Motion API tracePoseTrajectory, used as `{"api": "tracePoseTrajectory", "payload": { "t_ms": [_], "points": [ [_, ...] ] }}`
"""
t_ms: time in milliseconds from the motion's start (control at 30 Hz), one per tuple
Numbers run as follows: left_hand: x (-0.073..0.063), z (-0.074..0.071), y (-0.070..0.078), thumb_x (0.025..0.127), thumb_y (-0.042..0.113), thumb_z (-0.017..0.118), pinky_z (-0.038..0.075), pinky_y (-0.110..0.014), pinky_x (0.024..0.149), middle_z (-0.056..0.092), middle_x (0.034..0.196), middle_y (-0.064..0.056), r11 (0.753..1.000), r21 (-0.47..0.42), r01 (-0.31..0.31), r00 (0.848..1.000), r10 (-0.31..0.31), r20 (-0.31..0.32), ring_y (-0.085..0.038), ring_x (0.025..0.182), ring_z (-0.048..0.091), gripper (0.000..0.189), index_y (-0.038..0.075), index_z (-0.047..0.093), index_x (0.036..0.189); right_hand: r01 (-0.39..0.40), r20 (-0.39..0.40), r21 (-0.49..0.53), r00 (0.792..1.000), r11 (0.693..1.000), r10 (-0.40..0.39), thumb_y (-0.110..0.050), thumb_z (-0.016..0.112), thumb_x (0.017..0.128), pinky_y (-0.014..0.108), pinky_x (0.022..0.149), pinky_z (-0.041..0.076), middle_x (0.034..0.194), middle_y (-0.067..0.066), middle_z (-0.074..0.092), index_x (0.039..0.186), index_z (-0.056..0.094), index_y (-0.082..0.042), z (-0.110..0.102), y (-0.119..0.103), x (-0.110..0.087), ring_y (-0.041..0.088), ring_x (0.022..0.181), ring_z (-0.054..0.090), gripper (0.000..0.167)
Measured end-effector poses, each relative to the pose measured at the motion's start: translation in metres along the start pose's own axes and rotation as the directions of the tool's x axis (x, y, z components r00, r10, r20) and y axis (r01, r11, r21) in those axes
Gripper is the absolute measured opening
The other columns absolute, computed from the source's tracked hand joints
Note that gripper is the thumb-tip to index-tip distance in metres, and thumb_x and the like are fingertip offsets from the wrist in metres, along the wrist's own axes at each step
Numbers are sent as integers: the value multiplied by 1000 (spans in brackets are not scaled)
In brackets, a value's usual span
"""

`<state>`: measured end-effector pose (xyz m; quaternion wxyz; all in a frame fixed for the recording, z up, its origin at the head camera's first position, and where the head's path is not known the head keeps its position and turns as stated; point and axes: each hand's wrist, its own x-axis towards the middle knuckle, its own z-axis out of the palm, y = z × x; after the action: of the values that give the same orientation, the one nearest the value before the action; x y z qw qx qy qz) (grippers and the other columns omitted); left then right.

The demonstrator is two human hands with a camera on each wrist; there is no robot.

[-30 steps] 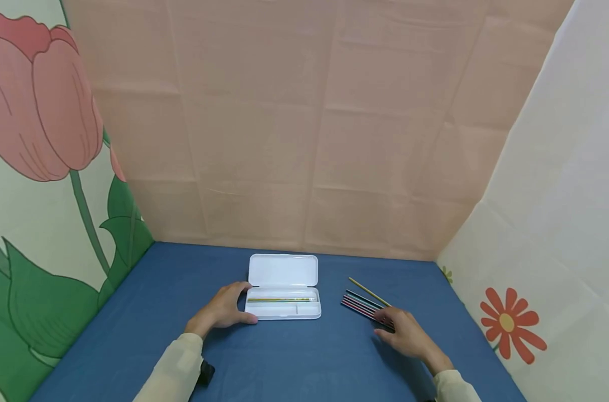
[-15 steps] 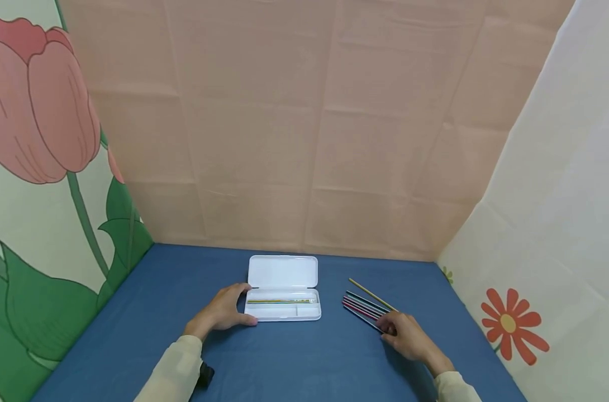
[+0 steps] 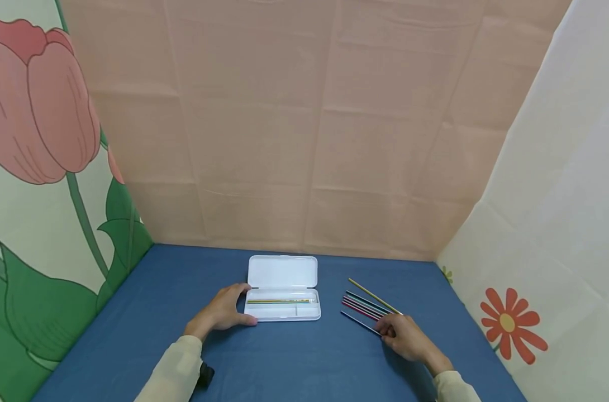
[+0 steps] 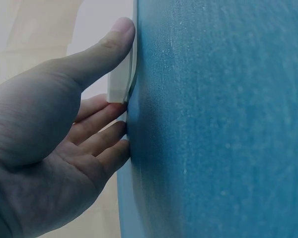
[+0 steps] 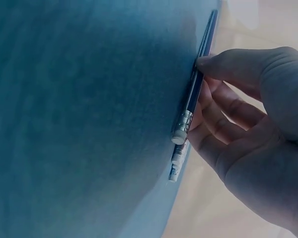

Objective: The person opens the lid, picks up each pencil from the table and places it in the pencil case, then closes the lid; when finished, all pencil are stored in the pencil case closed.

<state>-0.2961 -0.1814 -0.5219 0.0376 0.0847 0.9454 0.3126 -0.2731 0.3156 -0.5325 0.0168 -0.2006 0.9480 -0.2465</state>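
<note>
My left hand (image 3: 223, 308) grips the left end of an open white pencil case (image 3: 273, 314), thumb at the front edge and fingers at the back. In the left wrist view the thumb lies along the case wall (image 4: 121, 82). A few pencils (image 3: 276, 301) rest in its rear compartment. To the right, my right hand (image 3: 409, 338) pinches a dark pencil (image 3: 361, 324) near its eraser end, between thumb and fingers. That dark pencil (image 5: 194, 92) has a metal ferrule and white eraser. Behind it lie red pencils (image 3: 358, 310), greenish ones (image 3: 367, 301) and a yellow pencil (image 3: 374, 296), slanted side by side.
A blue cloth (image 3: 294, 363) covers the table. The case's lid (image 3: 282, 271) is folded back flat behind it. A beige sheet (image 3: 284, 139) hangs at the back, with printed flower sheets on the left (image 3: 43, 111) and right (image 3: 561, 251).
The dark pencil has been drawn toward the front, apart from the bunch, by my right hand. The pencils have spread a little. My left hand stays on the case.
</note>
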Motion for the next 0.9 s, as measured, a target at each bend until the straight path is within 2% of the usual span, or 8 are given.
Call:
{"api": "tracePoseTrajectory", "payload": {
  "t_ms": [200,400,600,900],
  "points": [
    [0,1,-1,84,36,103,42,-73,130,52,171,-28,1000,-5,5,1000,-5,6,-52,158,50,98,1,54,162,6,7,28,1000,1000,-6,2,79,97,23,68,49,88,-8,69,111,84,-13,-4,-5,-2,-1,76,55,21],
    [3,2,-3,84,36,103,42,-73,130,52,171,-28,1000,-7,4,1000,-4,4,-52,158,50,99,1,54,162,54,-31,42,998,998,-53,0,78,100,22,70,49,93,-8,71,114,84,-13,-9,-14,2,-1,80,55,20],
    [4,3,-4,84,36,103,42,-72,130,52,172,-27,1000,-1,7,1000,-7,5,-51,159,49,99,2,54,163,84,-65,33,995,996,-82,0,78,101,22,73,52,101,-6,75,114,84,-16,-7,-26,12,-1,85,58,22],
    [2,0,-3,83,38,103,42,-72,130,52,172,-27,1000,6,0,1000,0,4,-51,159,49,100,2,54,162,201,-95,24,976,979,-198,4,78,99,23,73,53,96,-6,73,113,84,-12,7,-48,34,-1,86,59,22]
  ]
}}
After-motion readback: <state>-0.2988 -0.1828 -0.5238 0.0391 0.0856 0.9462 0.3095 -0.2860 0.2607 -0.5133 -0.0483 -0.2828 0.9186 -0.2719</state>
